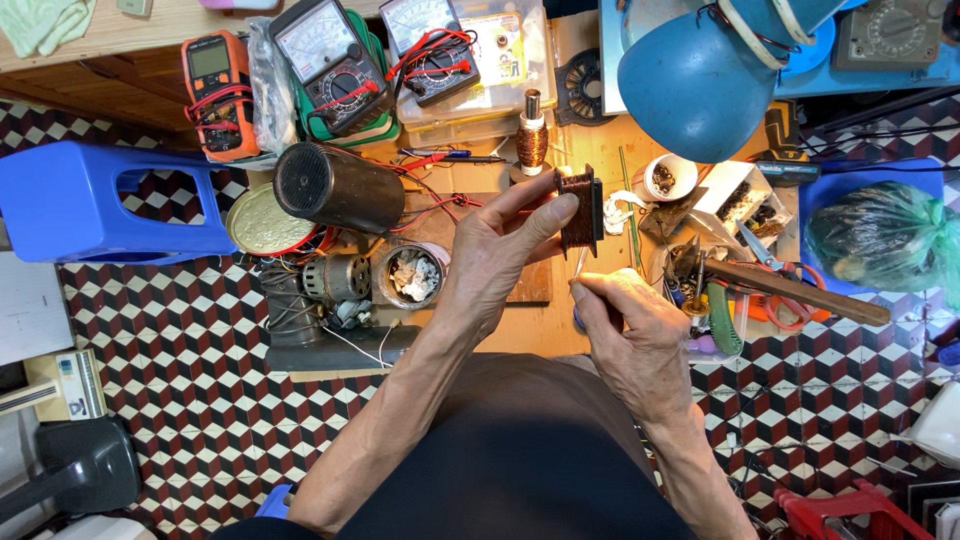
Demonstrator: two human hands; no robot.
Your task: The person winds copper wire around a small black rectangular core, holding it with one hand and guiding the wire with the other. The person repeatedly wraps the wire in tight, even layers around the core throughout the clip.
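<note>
My left hand (497, 250) holds up a small dark bobbin wound with copper wire (581, 210), thumb and fingers pinching its sides. My right hand (625, 320) sits just below it, fingers closed on a thin metal tool (580, 265) whose tip points up at the bobbin's underside. Both hands hover over a low wooden work board (530, 285). A spool of copper wire (531, 140) stands upright just beyond the bobbin.
Multimeters (335, 65) and an orange meter (212, 90) lie at the back. A black cylinder (335, 185), a small motor (340, 280) and a tin (412, 275) sit left. A blue lamp (700, 80), a hammer (800, 290), a blue stool (90, 200) and small pots (665, 178) surround.
</note>
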